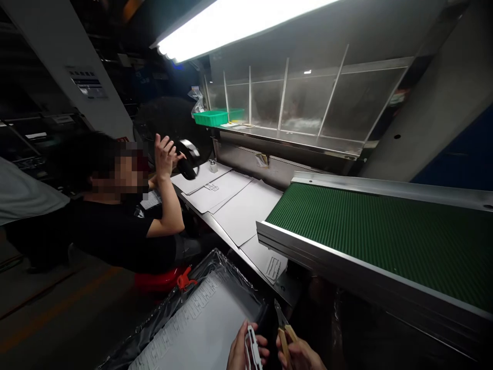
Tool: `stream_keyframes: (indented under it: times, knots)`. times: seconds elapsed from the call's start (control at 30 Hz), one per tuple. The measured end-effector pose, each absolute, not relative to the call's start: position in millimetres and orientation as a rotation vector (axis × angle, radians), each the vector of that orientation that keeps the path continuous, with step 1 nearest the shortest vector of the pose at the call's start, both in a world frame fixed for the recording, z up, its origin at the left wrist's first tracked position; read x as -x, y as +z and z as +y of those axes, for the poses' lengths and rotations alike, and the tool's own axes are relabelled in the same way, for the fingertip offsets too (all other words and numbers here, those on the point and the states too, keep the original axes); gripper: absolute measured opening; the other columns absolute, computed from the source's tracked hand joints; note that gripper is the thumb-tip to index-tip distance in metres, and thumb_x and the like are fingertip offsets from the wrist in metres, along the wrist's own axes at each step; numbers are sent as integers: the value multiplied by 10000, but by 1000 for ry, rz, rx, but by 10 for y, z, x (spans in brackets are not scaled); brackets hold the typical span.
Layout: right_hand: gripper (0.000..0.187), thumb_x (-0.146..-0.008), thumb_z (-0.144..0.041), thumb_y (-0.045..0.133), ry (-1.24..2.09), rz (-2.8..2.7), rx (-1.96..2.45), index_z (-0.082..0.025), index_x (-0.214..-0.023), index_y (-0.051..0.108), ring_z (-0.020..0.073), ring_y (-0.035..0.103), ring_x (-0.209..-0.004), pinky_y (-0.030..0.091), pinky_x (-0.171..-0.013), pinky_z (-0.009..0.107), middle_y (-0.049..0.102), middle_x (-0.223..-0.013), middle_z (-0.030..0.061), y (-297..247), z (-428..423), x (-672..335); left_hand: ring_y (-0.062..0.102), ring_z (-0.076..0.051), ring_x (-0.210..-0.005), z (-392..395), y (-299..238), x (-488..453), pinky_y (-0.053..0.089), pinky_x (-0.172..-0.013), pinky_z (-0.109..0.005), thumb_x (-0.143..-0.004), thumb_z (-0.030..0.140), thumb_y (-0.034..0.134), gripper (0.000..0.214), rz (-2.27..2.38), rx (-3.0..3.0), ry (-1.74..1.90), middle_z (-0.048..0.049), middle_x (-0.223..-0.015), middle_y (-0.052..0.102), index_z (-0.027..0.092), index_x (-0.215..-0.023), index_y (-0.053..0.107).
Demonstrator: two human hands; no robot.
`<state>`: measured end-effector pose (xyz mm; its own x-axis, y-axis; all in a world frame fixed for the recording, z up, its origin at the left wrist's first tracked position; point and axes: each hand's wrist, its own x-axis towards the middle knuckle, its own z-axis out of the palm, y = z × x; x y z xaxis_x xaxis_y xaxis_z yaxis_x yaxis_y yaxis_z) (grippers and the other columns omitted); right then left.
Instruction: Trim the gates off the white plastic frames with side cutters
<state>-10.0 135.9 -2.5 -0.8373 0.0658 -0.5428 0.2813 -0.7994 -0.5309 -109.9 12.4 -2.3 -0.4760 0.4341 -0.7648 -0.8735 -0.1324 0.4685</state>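
Observation:
My left hand (238, 349), at the bottom middle, is closed around a thin pale frame-shaped part (253, 347) with openings in it. Beside it on the right, my right hand (304, 355) grips pliers (284, 331) by their yellowish handles, the dark jaws pointing up and away. The pliers and the pale part are apart. Just left of my hands lies a bin lined with black plastic (154, 321); a white sheet (210, 329) in it carries rows of similar pale parts (198, 303) along its left side.
A ribbed green conveyor (370, 226) with metal side rails stands at the right. White sheets (242, 210) with a few flat parts cover the bench ahead. A co-worker (115, 226) sits at the left, hands raised near a dark round object. A green tray (211, 117) rests on the shelf.

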Motion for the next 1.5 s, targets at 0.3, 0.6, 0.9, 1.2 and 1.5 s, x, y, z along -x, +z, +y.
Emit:
stream_keyframes:
  times: [0.3,0.6,0.9,1.2,1.5]
  knots:
    - [282,-774,-405,607,-2390,1929,-724,-164,-840,476,81,429,-574,380,-526,214,477,-719,-12,295,1350,44,661,-218,-648,374,340,966,519,-562,-290,-820,456,581,348,1033,387,1852,-99,-771,679,135,-955,581]
    - [291,-752,-334,641,-2587,1901,-848,-150,-918,489,105,543,-635,460,-618,259,556,-817,17,431,1387,-41,650,-240,-787,457,379,1091,557,-657,-380,-890,516,406,454,837,308,1915,-97,-823,666,125,-989,613]
    - [287,-759,-333,634,-2735,1863,-873,-143,-919,491,97,557,-623,470,-616,253,598,-804,23,408,1412,-163,634,-258,-760,607,424,1015,546,-577,-389,-938,457,277,484,743,245,1886,-108,-800,642,111,-966,614]
    - [275,-776,-357,617,-2751,1788,-919,-151,-911,496,93,548,-612,465,-596,241,556,-778,5,417,1416,-207,636,-264,-750,650,479,981,547,-568,-393,-933,456,285,486,659,260,1874,-112,-808,646,120,-954,635]
    - [252,-772,-370,631,-2578,2032,-995,-164,-846,505,101,503,-646,449,-633,243,521,-727,-18,435,1357,-187,644,-256,-792,634,491,957,549,-694,-403,-938,440,288,501,623,251,1874,-123,-825,662,90,-962,646]
